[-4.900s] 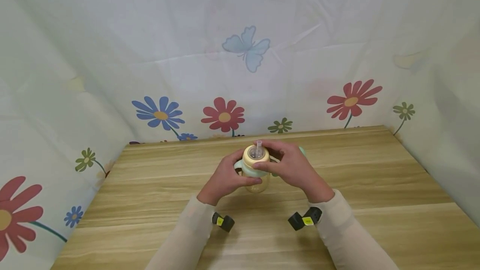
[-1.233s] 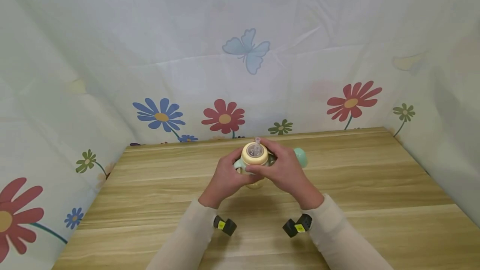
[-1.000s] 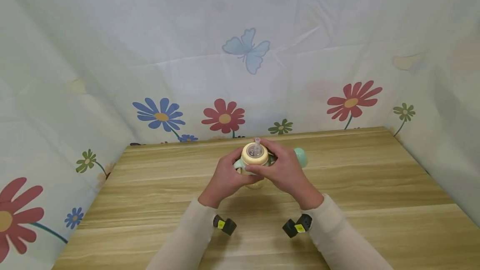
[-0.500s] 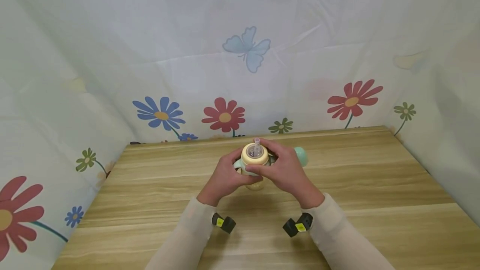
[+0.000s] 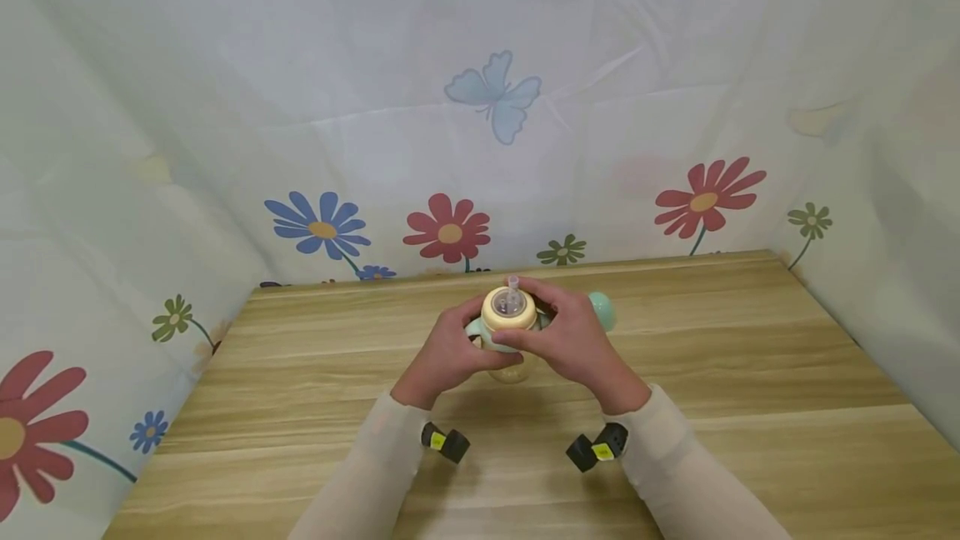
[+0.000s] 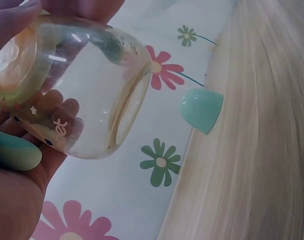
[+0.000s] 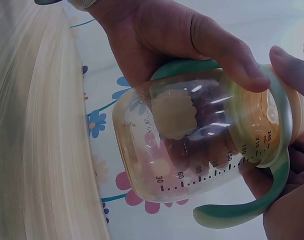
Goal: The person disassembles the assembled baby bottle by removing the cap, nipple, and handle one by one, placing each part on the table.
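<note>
A clear amber-tinted baby bottle [image 5: 511, 369] is held upright in front of me by both hands. On top are a pale yellow collar [image 5: 509, 318] and a clear straw spout [image 5: 513, 297]. My left hand [image 5: 447, 350] wraps the body, its fingers showing through the plastic in the right wrist view. The right hand [image 5: 564, 332] grips around the collar, thumb across its front. A mint handle [image 7: 236, 212] curves out from the bottle's neck. In the left wrist view, the bottle's base [image 6: 129, 107] stands off from the tabletop.
A mint dome cap [image 5: 602, 312] rests on the wood-grain table [image 5: 750, 357], just beyond my right hand. Behind the table hangs a white curtain [image 5: 600, 123] printed with flowers and a butterfly. Black wrist cameras [image 5: 446, 443] are strapped at both cuffs.
Since the earliest frame, my right hand and forearm have shifted slightly left around the collar, and more of the mint cap shows. Over the last second the hands have barely moved.
</note>
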A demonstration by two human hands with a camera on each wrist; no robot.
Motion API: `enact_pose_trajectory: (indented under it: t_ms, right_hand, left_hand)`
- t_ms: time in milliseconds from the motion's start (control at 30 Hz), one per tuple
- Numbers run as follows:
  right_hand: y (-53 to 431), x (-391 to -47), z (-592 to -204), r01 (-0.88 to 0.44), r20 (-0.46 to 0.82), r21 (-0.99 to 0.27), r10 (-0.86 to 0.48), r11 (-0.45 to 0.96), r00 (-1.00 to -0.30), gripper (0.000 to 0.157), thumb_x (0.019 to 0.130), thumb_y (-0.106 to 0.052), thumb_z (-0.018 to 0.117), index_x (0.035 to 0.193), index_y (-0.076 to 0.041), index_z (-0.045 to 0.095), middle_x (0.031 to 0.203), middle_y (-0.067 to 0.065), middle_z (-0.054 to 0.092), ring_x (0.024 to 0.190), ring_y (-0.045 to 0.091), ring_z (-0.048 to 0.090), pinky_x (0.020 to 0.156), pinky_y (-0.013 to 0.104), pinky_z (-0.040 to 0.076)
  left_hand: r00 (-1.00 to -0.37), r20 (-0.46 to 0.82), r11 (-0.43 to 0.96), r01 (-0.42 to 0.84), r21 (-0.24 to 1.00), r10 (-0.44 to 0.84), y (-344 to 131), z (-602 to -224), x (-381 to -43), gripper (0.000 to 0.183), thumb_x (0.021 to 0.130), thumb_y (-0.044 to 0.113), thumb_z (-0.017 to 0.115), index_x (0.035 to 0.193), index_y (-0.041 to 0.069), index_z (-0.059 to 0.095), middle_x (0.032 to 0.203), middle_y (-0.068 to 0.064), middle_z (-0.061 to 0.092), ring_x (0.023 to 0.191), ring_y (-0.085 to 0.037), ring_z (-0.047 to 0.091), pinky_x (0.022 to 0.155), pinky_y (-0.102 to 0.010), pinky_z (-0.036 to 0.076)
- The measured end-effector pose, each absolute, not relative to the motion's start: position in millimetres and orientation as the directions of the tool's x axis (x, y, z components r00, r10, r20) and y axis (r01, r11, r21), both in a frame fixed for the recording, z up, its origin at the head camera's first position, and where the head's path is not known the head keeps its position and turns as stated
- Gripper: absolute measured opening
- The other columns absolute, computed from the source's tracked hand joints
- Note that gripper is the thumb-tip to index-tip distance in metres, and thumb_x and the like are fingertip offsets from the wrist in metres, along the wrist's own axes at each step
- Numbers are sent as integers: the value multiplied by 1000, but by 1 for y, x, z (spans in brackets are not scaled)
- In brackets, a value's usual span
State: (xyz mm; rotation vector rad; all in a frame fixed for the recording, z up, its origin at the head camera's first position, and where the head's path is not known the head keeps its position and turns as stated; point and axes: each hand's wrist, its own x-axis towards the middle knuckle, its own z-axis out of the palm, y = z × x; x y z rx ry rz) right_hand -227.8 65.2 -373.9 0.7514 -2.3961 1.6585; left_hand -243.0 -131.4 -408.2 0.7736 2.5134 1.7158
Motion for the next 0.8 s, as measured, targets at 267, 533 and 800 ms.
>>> enact_pose_trajectory:
  t_ms: [267, 533, 800]
  right_hand:
    - [66, -229, -375, -450, 361, -857, -333, 250, -871, 72, 72, -36, 85, 135, -14, 56, 133, 4, 61, 121, 18, 60, 100, 41, 50]
    - [68, -228, -372, -435, 342, -867, -345, 243, -874, 71, 72, -34, 85, 134, -14, 57, 133, 2, 61, 122, 19, 59, 103, 43, 48]
    - [69, -229, -372, -438, 346, -875, -369, 205, -863, 67, 72, -31, 86, 132, -14, 59, 131, 3, 63, 120, 20, 60, 103, 44, 48]
  left_hand:
    - [-873, 264, 264, 391, 882, 411, -132, -404, -241, 63, 71, 26, 87, 127, 29, 59, 122, 6, 65, 106, -15, 61, 92, -35, 53]
    - [-869, 247, 243, 375, 895, 430, -133, -403, -240, 63, 71, 21, 87, 127, 28, 60, 122, 6, 65, 107, -15, 62, 92, -35, 54]
    - [-855, 247, 223, 379, 898, 455, -135, -402, -240, 60, 71, 20, 87, 125, 24, 61, 118, 2, 66, 100, -19, 63, 86, -34, 55]
